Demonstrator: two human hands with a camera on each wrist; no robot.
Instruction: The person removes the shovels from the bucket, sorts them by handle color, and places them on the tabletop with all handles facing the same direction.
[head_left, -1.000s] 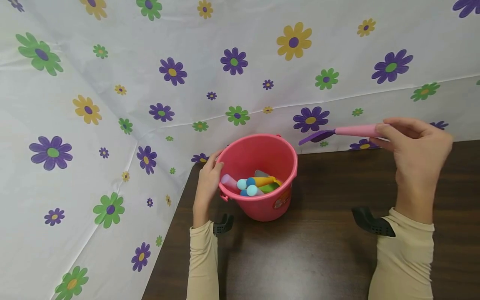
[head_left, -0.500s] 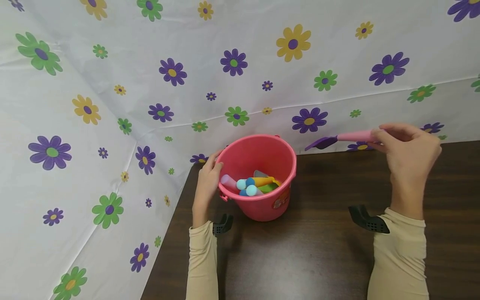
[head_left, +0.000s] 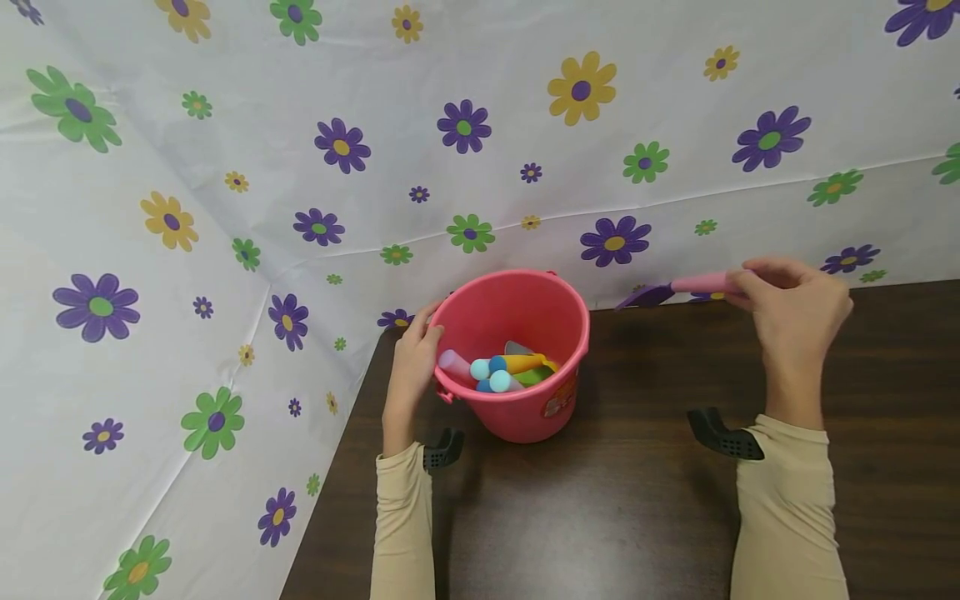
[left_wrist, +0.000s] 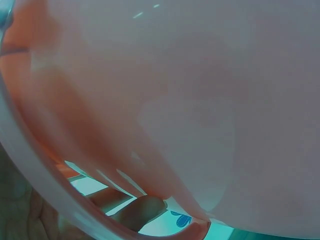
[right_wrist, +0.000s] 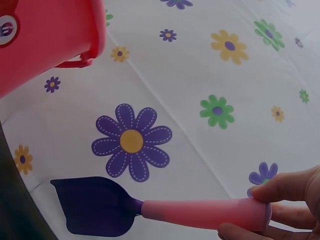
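Note:
A pink toy bucket (head_left: 525, 417) stands tilted on the dark table, its mouth facing the camera. The left hand (head_left: 412, 367) grips its left rim; the left wrist view shows fingers (left_wrist: 142, 212) at the bucket's edge. Inside lie several toys with coloured handles, among them a yellow one (head_left: 521, 363), a lilac one (head_left: 454, 365) and light-blue-tipped ones. To the right of the bucket, the right hand (head_left: 798, 308) pinches the end of a toy shovel's pink handle (head_left: 701, 283). The shovel's purple blade (right_wrist: 95, 205) points left, toward the bucket, and is held above the table.
A white cloth with printed flowers (head_left: 405, 83) hangs behind the table and along its left side. The dark wooden table (head_left: 600, 517) extends in front of the bucket and to the right. Each sleeve carries a black wrist mount (head_left: 723, 433).
The right hand has moved left and down with the shovel, bringing the blade lower beside the bucket. The left hand has kept its grip on the rim.

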